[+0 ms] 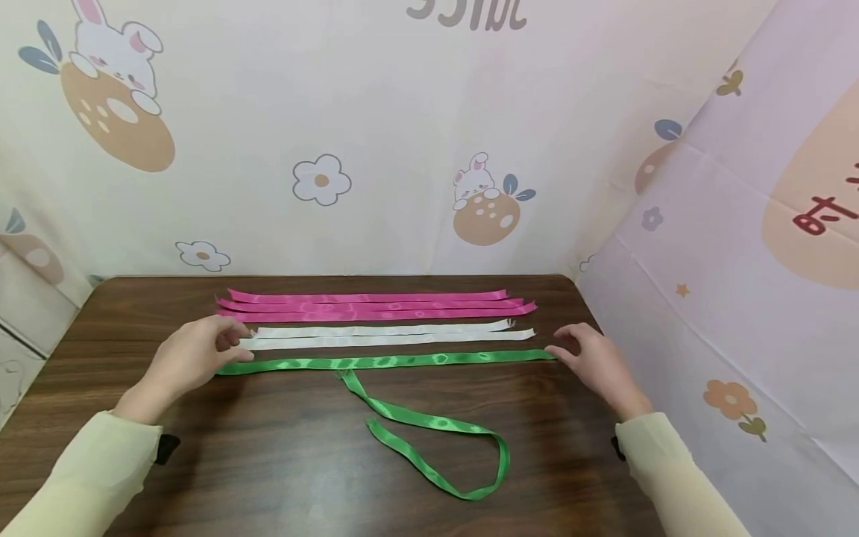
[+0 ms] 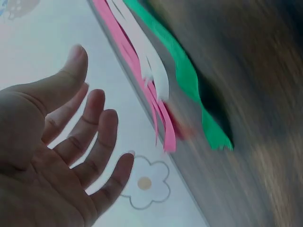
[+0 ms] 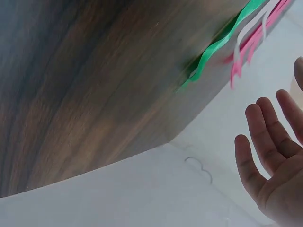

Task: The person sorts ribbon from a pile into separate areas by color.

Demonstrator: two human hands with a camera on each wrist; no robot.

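In the head view, a straight green ribbon (image 1: pixel 403 362) lies across the brown table, below two white ribbons (image 1: pixel 382 341) and three pink ribbons (image 1: pixel 376 306). My left hand (image 1: pixel 188 356) hovers at its left end, thumb and fingers spread apart. By the right end is my right hand (image 1: pixel 599 365), its thumb close to the tip. The left wrist view shows that hand (image 2: pixel 80 142) with relaxed fingers and the green end lying free. Loosely extended fingers of the right hand (image 3: pixel 279 161) hold nothing in the right wrist view. A second green ribbon (image 1: pixel 436 422) curves in a loop nearer me.
The dark wooden table (image 1: pixel 268 462) ends at a back edge against a patterned cloth wall (image 1: pixel 396 97). Another printed cloth (image 1: pixel 711 239) slopes along the right side.
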